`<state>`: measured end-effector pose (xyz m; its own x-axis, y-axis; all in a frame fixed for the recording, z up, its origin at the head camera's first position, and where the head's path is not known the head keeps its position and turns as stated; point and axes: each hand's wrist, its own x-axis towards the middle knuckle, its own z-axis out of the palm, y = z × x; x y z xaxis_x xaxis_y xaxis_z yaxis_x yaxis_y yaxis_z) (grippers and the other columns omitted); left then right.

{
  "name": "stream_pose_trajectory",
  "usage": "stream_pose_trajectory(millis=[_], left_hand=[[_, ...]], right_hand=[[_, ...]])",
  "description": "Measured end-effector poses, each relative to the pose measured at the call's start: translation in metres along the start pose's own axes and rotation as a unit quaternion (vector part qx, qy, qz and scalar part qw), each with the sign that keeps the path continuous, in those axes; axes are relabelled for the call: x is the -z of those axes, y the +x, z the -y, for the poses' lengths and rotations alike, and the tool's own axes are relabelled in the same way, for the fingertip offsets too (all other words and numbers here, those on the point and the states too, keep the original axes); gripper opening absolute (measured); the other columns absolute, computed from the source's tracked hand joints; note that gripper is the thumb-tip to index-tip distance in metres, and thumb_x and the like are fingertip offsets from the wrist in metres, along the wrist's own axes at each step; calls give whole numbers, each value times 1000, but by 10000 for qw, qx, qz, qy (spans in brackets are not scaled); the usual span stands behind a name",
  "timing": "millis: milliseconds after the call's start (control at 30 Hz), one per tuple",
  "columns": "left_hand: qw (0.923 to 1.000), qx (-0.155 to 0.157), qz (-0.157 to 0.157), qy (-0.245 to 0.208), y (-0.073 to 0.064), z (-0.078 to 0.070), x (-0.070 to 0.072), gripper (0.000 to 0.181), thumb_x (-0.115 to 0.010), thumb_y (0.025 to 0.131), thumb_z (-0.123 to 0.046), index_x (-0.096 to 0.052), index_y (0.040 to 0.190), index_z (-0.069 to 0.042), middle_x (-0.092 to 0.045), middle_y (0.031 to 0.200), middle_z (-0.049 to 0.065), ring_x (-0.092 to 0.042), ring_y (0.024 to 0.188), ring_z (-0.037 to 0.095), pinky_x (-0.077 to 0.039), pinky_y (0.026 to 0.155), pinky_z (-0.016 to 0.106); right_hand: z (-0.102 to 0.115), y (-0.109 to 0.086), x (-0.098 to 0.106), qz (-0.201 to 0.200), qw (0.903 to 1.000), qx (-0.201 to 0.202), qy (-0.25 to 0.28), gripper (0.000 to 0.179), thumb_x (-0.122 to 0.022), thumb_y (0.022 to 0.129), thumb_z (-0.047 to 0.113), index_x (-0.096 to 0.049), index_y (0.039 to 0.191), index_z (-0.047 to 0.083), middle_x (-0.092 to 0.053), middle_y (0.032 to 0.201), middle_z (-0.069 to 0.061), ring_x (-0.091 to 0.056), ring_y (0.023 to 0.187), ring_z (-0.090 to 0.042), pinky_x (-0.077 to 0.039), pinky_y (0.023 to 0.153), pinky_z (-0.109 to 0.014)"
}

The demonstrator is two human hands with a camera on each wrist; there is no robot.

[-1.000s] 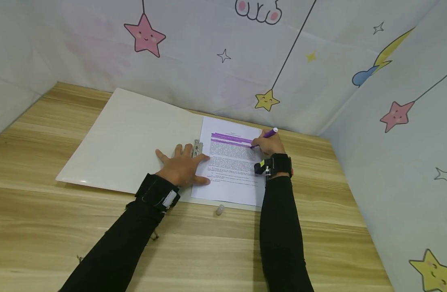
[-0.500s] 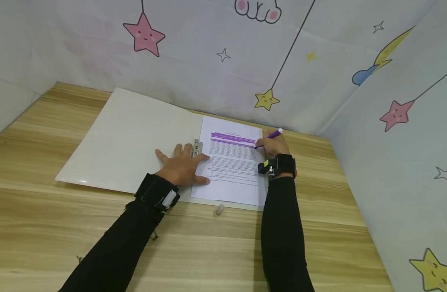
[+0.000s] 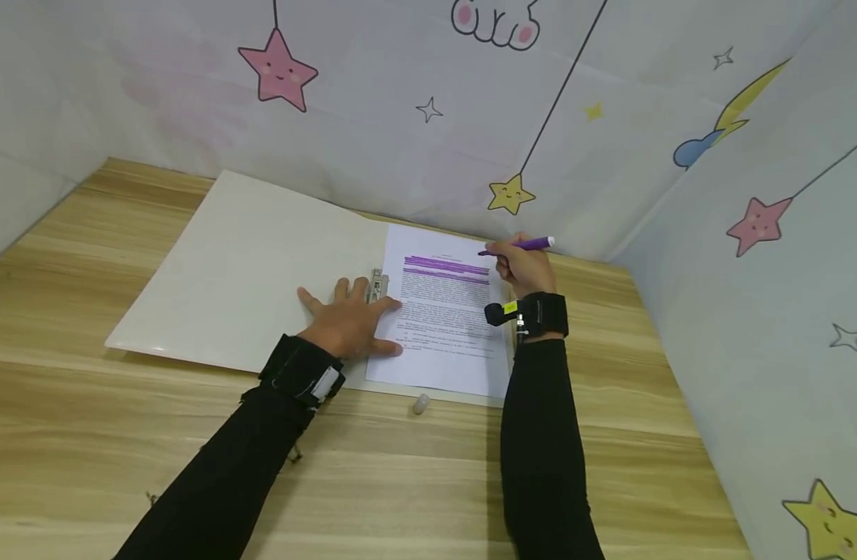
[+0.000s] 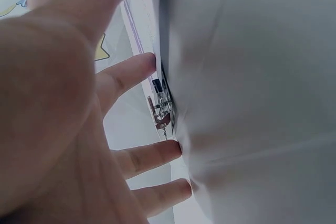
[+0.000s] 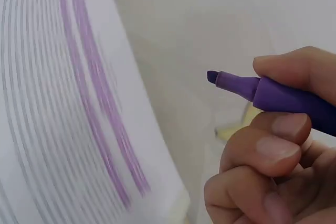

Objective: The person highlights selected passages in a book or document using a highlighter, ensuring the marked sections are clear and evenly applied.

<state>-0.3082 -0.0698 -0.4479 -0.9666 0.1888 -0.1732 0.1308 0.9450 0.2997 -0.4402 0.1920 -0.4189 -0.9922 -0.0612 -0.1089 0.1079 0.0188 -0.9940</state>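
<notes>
A printed sheet of paper (image 3: 442,365) lies on the right side of an opened white folder (image 3: 246,249), with purple marked lines near its top. My right hand (image 3: 526,268) pinches a purple highlighter (image 3: 533,244) above the sheet's upper right. In the right wrist view the highlighter's chisel tip is uncovered and stands apart from the paper. My left hand (image 3: 348,323) rests with spread fingers across the folder's spine side and the sheet's left edge. Beside its fingers is the folder's metal clip (image 3: 377,285), also seen in the left wrist view as a metal clip (image 4: 163,106).
A small pale cap (image 3: 421,403) lies on the wooden table (image 3: 400,482) just in front of the folder. A white cloth wall (image 3: 372,140) printed with stars closes off the back, and another stands at the right.
My right hand first slid right along a line, adding purple to its end, then lifted the highlighter away from the text, up the page. The left hand has stayed in place.
</notes>
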Motion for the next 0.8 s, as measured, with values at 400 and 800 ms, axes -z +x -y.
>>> stream_pose_trajectory(millis=[400,800], left_hand=[[9999,38,99,130,2,-1,-1,78,-73,83,-63,-47,151,-34,-27,156,24,-16,143,50,-1,92,88],[9997,88,43,207,1,0,-1,79,-73,82,-63,-47,151,-35,-28,155,23,-17,143,49,-2,92,88]], right_hand=[[-23,0,-88,778,9919,337,-949,20,-81,81,2,-62,81,7,-71,85,-12,-47,51,-12,-37,49,-26],[-37,2,-100,337,9852,295,-1655,16,-77,84,8,-62,81,8,-57,65,-6,-49,53,-15,-39,50,-27]])
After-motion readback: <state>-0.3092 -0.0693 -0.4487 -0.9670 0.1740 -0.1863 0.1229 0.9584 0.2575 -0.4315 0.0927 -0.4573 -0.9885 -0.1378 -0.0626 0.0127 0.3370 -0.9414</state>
